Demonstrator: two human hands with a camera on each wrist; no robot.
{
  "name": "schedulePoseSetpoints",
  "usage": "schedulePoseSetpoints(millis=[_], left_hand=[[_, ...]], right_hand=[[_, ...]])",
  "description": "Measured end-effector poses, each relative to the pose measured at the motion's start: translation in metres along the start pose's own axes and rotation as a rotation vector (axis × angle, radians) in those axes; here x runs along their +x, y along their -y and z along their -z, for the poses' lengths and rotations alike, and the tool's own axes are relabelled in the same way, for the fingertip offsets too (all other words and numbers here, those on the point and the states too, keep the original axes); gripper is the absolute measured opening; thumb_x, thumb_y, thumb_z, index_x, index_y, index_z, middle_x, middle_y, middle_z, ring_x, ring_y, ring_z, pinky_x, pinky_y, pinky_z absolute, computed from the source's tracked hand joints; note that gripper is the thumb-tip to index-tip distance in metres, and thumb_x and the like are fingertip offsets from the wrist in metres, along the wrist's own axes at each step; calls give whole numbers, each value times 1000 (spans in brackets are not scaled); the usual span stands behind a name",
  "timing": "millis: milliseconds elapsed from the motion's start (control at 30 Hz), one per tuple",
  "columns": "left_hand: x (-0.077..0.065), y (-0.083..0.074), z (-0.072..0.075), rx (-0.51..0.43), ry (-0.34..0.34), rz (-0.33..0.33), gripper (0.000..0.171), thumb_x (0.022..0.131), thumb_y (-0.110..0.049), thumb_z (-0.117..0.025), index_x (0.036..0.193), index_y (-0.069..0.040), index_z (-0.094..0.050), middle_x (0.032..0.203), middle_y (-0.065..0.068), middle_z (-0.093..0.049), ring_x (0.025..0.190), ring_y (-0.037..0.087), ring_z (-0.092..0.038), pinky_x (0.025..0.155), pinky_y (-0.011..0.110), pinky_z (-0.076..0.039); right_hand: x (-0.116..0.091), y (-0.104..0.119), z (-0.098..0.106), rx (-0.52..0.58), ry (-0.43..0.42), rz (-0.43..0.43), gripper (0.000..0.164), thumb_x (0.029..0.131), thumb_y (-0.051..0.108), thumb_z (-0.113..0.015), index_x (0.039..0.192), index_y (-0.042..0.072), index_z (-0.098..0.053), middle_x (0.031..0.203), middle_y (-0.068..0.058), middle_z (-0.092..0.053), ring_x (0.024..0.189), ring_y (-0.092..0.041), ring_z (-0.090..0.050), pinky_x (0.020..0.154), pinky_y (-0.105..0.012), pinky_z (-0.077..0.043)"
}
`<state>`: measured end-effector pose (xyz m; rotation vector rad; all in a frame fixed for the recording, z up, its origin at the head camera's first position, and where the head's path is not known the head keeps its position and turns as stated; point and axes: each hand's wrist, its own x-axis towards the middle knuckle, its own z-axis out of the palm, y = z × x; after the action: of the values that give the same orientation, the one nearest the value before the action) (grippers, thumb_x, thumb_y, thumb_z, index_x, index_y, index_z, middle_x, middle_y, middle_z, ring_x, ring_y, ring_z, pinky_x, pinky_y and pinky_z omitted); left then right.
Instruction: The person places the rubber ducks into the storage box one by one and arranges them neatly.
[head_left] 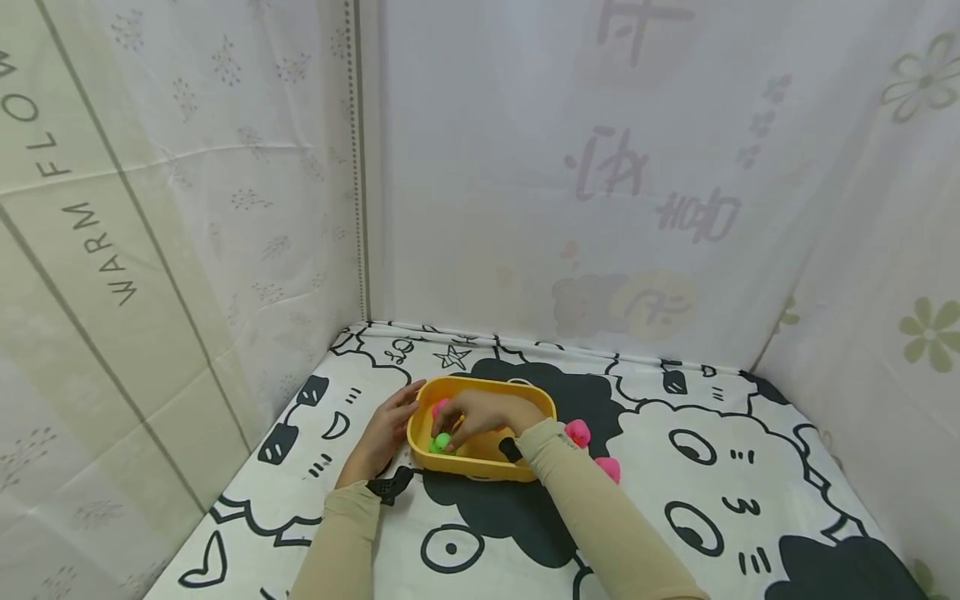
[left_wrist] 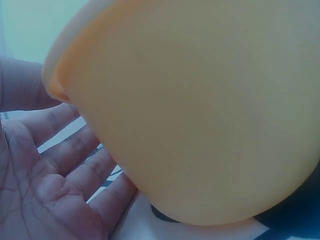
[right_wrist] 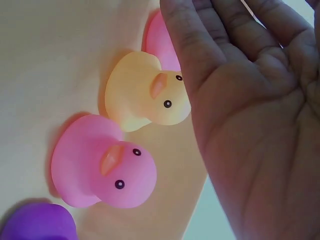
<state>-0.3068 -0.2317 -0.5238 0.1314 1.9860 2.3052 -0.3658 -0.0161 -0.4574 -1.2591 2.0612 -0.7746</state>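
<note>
A yellow basin stands on the patterned cloth. My left hand rests against its left end; in the left wrist view, the fingers lie fairly straight along the outer wall, the thumb by the rim. Inside the basin, my right hand pinches a small green duck with thumb and fingertips. A pink toy sits just behind that duck. Below the right palm, the right wrist view has a yellow duck, a pink duck and part of a purple toy. The green duck is hidden there.
Two pink toys, one farther back and one nearer, lie on the cloth right of the basin, beside my right forearm. The black-and-white cloth covers the surface. White curtains enclose the back and sides.
</note>
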Motion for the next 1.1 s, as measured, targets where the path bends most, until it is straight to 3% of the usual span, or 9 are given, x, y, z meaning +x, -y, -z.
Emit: schedulePoseSetpoints(millis=[333, 567, 900, 1100], left_hand=[[2, -3, -1, -12, 1, 25, 51, 104, -22, -47, 154, -14, -40, 160, 10, -34, 144, 32, -34, 118, 49, -30], [1, -3, -2, -28, -31, 43, 48, 103, -20, -48, 151, -16, -44, 158, 8, -37, 144, 30, -36, 118, 50, -29], [1, -5, -6, -14, -43, 40, 48, 104, -18, -46, 152, -16, -44, 158, 8, -36, 144, 31, -35, 119, 50, -28], [0, -5, -6, -18, -55, 46, 48, 104, -19, -46, 151, -16, -44, 157, 8, -37, 144, 31, -36, 119, 50, -28]], right_hand=[[-13, 5, 7, -44, -63, 19, 34, 88, 14, -78, 120, 5, -69, 110, -1, -70, 101, -8, -63, 91, -22, -53], [-37, 13, 18, -73, -158, -27, 39, 88, 26, -78, 123, 11, -70, 116, 0, -70, 103, -7, -64, 90, -23, -54], [-80, -8, 32, 13, -290, -9, 40, 92, 23, -75, 128, 8, -66, 117, 4, -69, 107, -11, -65, 93, -29, -54], [-99, -17, 31, 32, -352, -21, 36, 93, 29, -73, 127, 18, -67, 118, 8, -69, 111, -11, -64, 97, -33, -53]])
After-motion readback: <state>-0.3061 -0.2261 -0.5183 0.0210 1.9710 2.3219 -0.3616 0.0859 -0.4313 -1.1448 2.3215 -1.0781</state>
